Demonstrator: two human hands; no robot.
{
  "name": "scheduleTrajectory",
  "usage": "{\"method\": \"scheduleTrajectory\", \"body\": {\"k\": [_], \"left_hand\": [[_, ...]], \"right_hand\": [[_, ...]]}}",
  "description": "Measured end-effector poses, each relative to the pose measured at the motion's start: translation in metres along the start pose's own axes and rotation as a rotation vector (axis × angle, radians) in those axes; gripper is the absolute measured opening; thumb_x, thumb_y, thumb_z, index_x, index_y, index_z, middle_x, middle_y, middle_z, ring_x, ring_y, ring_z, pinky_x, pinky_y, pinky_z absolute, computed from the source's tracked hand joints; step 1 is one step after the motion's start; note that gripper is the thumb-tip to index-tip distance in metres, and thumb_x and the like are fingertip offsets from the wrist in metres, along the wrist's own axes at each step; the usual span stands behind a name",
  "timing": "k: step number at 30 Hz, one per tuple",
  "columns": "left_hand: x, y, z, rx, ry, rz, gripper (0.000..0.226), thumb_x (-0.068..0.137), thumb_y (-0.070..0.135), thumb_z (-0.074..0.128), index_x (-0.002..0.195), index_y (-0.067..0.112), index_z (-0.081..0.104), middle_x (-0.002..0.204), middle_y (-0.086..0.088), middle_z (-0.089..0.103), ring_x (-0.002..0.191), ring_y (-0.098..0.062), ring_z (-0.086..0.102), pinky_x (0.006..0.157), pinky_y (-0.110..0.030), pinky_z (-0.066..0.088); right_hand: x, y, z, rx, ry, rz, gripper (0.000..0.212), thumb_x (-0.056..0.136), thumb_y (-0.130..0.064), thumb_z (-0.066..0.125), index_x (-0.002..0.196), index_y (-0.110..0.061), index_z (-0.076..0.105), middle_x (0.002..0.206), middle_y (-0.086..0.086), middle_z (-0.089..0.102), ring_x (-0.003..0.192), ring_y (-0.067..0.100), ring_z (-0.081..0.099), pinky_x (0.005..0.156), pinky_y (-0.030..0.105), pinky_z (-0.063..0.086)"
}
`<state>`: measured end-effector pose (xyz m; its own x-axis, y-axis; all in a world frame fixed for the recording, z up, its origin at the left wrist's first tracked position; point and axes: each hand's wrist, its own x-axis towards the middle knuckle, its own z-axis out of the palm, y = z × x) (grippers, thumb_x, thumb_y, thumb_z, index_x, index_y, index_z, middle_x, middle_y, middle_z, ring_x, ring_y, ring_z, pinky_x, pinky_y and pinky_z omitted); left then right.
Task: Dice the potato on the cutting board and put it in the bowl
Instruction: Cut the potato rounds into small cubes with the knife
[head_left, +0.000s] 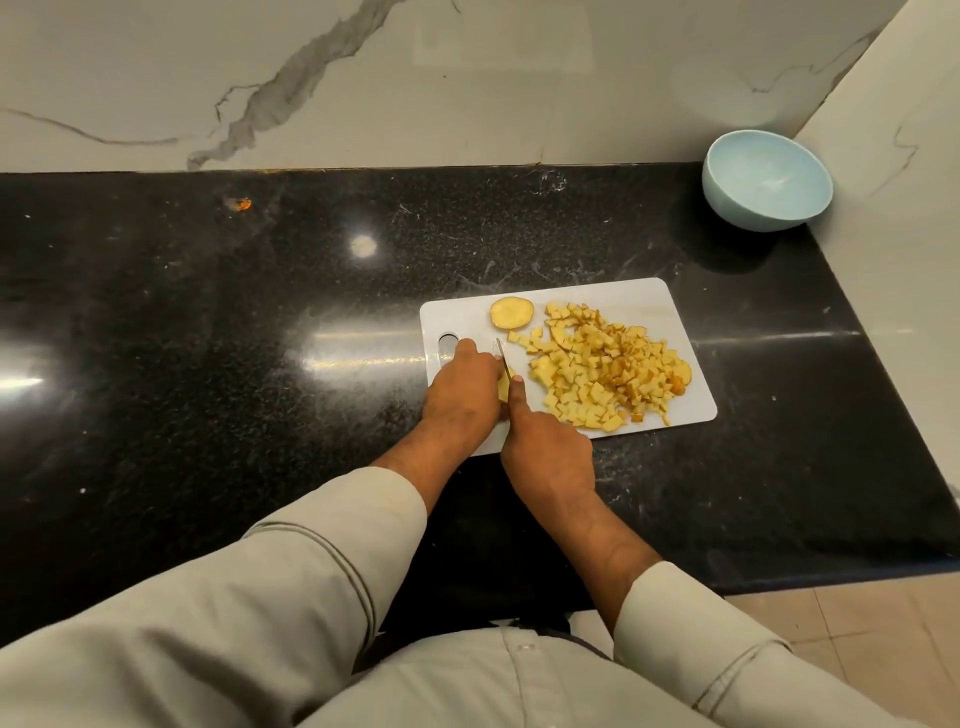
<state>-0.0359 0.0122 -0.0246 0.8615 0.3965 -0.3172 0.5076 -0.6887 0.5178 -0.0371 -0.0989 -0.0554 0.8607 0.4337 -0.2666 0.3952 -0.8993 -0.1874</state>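
left hand (464, 387) presses potato piece (505, 387) at board's (670, 306) near-left, steadying it | right hand (545, 447) grips knife (502, 356), forefinger guiding | dice (602, 369) heaped right, clearing cutting room | slice (511, 313) waits at far edge | bowl (766, 179) in counter's (208, 338) far-right corner

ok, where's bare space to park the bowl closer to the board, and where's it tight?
Free: the black counter between the cutting board and the wall, left of the bowl; the wide stretch left of the board; the strip off its right edge. Crowded: the board itself, with the diced potato, a potato slice, and the left hand and right hand with the knife.
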Motion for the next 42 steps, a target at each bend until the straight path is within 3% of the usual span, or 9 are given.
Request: {"method": "scheduleTrajectory", "body": {"k": [4,9,15,22,27,29,32,37,42], "left_hand": [[0.000,0.001,-0.001,-0.005,0.020,-0.014,0.032,0.097,0.026,0.047,0.070,0.023,0.030,0.108,-0.015,0.054,0.094,-0.038,0.059,0.077,-0.046,0.050],[0.003,-0.006,-0.001,0.026,-0.019,0.010,0.023,0.093,0.031,0.058,0.106,0.014,0.068,0.109,-0.011,0.050,0.096,-0.035,0.061,0.080,-0.042,0.053],[0.006,-0.007,-0.002,0.140,-0.093,0.005,0.059,0.078,0.033,0.078,0.130,0.017,0.057,0.118,-0.009,0.041,0.105,-0.033,0.057,0.087,-0.039,0.050],[0.004,-0.009,0.001,0.140,-0.062,0.023,0.063,0.079,0.033,0.077,0.135,0.017,0.052,0.120,-0.009,0.046,0.108,-0.031,0.057,0.088,-0.038,0.048],[0.007,-0.013,-0.002,0.042,-0.060,-0.002,0.044,0.077,0.024,0.080,0.111,0.005,0.060,0.113,-0.013,0.054,0.102,-0.034,0.060,0.085,-0.038,0.051],[0.007,-0.011,-0.003,-0.003,-0.035,-0.030,0.037,0.074,0.021,0.082,0.083,0.015,0.047,0.105,-0.013,0.059,0.097,-0.035,0.063,0.082,-0.040,0.053],[0.007,-0.010,-0.002,-0.004,-0.016,-0.012,0.055,0.074,0.022,0.082,0.069,0.020,0.027,0.101,-0.014,0.060,0.093,-0.035,0.063,0.080,-0.044,0.054],[0.010,-0.013,-0.001,0.056,0.010,0.039,0.022,0.087,0.024,0.065,0.075,0.010,0.053,0.091,-0.008,0.049,0.085,-0.035,0.062,0.071,-0.039,0.052],[0.012,-0.013,0.002,0.061,0.045,0.043,0.042,0.093,0.018,0.055,0.063,0.020,0.025,0.089,-0.012,0.053,0.082,-0.037,0.062,0.071,-0.045,0.053]], "right_hand": [[0.009,-0.005,-0.003,-0.015,-0.003,-0.014,0.067,0.094,-0.014,0.034,0.154,-0.022,0.006,0.088,0.006,0.062,0.074,0.027,0.060,0.057,0.033,0.033],[-0.010,0.001,0.000,-0.029,-0.057,-0.025,0.072,0.093,-0.017,0.037,0.153,-0.023,-0.002,0.090,0.005,0.063,0.068,0.025,0.056,0.058,0.033,0.033],[-0.060,0.014,0.007,-0.106,-0.117,-0.021,0.075,0.092,-0.019,0.038,0.153,-0.023,-0.006,0.072,-0.002,0.040,0.058,0.019,0.045,0.052,0.031,0.031],[-0.089,0.030,0.011,-0.067,-0.070,-0.021,0.067,0.097,-0.024,0.031,0.153,-0.028,-0.006,0.083,-0.004,0.056,0.074,0.020,0.063,0.058,0.032,0.038],[-0.069,0.021,-0.004,-0.065,0.023,0.004,0.067,0.096,-0.025,0.035,0.153,-0.029,0.000,0.068,-0.005,0.041,0.065,0.022,0.062,0.052,0.031,0.033],[-0.049,0.014,-0.007,-0.070,0.035,0.000,0.068,0.095,-0.025,0.036,0.153,-0.028,0.001,0.065,-0.004,0.038,0.065,0.024,0.061,0.050,0.031,0.030],[-0.022,0.005,-0.007,-0.043,0.043,-0.009,0.067,0.096,-0.024,0.036,0.154,-0.027,0.002,0.069,-0.002,0.039,0.070,0.027,0.061,0.051,0.031,0.030],[0.001,-0.004,-0.001,-0.067,0.011,-0.021,0.065,0.097,-0.021,0.034,0.154,-0.025,0.003,0.073,0.000,0.044,0.054,0.020,0.037,0.051,0.032,0.024],[0.004,-0.008,0.005,-0.032,-0.033,-0.003,0.068,0.095,-0.019,0.032,0.154,-0.026,0.000,0.088,0.005,0.061,0.060,0.021,0.040,0.059,0.034,0.029]]}}
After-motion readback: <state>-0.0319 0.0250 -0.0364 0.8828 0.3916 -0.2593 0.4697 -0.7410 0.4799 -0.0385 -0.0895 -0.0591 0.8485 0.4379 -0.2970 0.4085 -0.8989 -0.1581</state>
